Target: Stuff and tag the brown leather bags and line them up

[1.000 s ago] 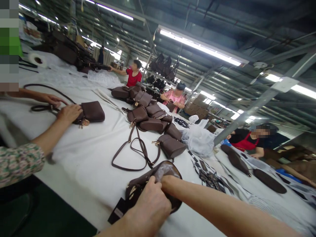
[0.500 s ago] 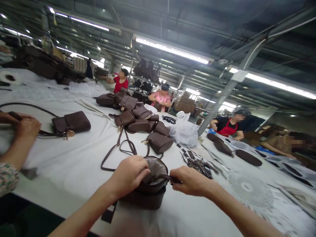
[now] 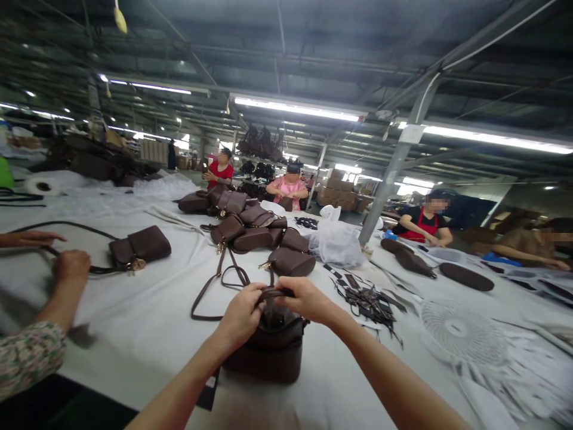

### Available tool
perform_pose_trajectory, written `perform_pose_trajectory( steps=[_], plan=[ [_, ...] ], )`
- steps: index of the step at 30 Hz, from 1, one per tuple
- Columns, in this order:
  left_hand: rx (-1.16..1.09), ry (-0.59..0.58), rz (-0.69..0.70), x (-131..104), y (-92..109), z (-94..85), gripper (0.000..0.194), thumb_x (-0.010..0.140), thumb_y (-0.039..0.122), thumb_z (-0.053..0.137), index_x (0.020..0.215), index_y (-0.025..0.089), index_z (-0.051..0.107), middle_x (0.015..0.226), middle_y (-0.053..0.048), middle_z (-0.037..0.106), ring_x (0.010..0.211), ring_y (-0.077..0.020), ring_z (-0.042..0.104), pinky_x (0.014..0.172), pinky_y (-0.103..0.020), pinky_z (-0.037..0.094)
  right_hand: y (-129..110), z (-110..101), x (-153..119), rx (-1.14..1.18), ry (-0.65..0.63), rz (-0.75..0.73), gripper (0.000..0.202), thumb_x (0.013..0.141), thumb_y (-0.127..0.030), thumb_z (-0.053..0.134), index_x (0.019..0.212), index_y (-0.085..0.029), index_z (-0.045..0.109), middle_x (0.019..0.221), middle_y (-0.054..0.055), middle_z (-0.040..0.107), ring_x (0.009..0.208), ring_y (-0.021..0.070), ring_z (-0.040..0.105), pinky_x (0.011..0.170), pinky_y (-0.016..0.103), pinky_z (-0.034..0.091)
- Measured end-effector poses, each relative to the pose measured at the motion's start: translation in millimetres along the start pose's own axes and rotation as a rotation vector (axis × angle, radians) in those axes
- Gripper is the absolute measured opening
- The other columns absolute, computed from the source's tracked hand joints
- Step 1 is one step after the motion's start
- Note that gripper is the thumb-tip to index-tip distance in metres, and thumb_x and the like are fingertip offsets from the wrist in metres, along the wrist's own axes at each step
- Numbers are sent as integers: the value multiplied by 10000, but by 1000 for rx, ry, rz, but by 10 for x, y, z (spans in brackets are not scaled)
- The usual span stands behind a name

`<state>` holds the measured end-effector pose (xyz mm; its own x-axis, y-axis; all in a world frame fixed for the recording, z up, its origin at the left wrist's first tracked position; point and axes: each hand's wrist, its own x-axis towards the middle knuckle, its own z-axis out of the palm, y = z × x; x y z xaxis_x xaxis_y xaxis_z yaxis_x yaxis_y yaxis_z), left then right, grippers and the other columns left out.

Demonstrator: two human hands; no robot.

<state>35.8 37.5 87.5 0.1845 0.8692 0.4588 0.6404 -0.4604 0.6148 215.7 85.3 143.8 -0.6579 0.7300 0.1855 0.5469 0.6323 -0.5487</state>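
A dark brown handbag (image 3: pixel 268 358) stands upright on the white-covered table before me, its mouth facing up. My left hand (image 3: pixel 243 310) is closed at the left of the mouth, fingers pinching a brown strap (image 3: pixel 272 294). On the far right side of the mouth, my right hand (image 3: pixel 304 298) is closed on the same strap, which runs between both hands over the opening. The fingers partly hide the bag's inside. A thin shoulder strap (image 3: pixel 197 304) loops on the table to the left. Under the bag's left edge pokes a black tag (image 3: pixel 208 391).
A pile of finished-looking brown bags (image 3: pixel 250 230) lies ahead. At right are black tags with cords (image 3: pixel 367 301), clear plastic (image 3: pixel 338 242) and a white fan (image 3: pixel 463 331). A co-worker's hands (image 3: pixel 71 266) hold another bag's strap at left. A metal post (image 3: pixel 389 185) rises beyond.
My right hand has moved left, bringing the strap from the bag's right side to over the mouth, close to my left hand. The co-worker's hands at left have separated.
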Motion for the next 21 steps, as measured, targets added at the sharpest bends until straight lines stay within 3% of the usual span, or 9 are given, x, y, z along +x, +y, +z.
perform_pose_trajectory(
  steps=[3, 5, 8, 12, 16, 18, 21],
  plan=[
    [62, 24, -27, -3, -42, 16, 283, 791, 23, 412, 913, 128, 644, 1262, -144, 597, 1170, -213, 562, 1046, -359, 429, 213, -42, -200, -26, 142, 235, 78, 723, -103, 604, 758, -170, 583, 786, -4, 568, 777, 135, 521, 703, 236, 392],
    [83, 36, -22, 17, -81, 45, 350, 732, -31, 362, 879, 141, 629, 1277, -143, 590, 1202, -212, 544, 1062, -377, 417, 339, -23, -324, 55, 137, 352, 49, 754, -123, 562, 738, -169, 569, 753, 6, 592, 729, 131, 555, 657, 229, 420],
    [67, 44, -2, 78, -146, 82, 405, 654, -54, 325, 831, 164, 616, 1241, -125, 613, 1188, -208, 555, 1058, -394, 422, 446, 66, -446, 153, 101, 415, 96, 755, -116, 504, 691, -176, 542, 637, -14, 582, 576, 111, 558, 544, 206, 424],
    [64, 30, 43, 136, -165, 45, 417, 615, -47, 319, 818, 175, 608, 1152, -103, 647, 1144, -207, 577, 1034, -393, 441, 486, 187, -486, 288, 162, 471, 80, 740, -149, 489, 682, -182, 533, 645, -1, 595, 548, 125, 567, 486, 218, 444],
    [275, 187, 141, 19, 30, 2, 389, 715, -4, 397, 995, 151, 617, 1202, -146, 586, 1166, -279, 529, 1007, -465, 442, 558, 262, -485, 453, 276, 497, 38, 727, -175, 484, 698, -191, 503, 627, -8, 590, 567, 132, 593, 510, 233, 496],
    [371, 258, 249, -106, 205, 57, 283, 820, 73, 443, 1021, 169, 617, 1126, -134, 598, 1064, -278, 555, 935, -451, 477, 609, 291, -497, 500, 350, 474, 54, 684, -170, 529, 709, -198, 490, 629, -27, 583, 577, 125, 592, 530, 228, 500],
    [418, 109, 379, -248, 475, 249, 216, 888, 108, 433, 928, 197, 625, 966, -82, 627, 897, -224, 584, 825, -363, 507, 656, 324, -535, 552, 439, 401, 132, 612, -170, 593, 721, -199, 524, 653, -39, 584, 602, 126, 579, 523, 219, 485]
  ],
)
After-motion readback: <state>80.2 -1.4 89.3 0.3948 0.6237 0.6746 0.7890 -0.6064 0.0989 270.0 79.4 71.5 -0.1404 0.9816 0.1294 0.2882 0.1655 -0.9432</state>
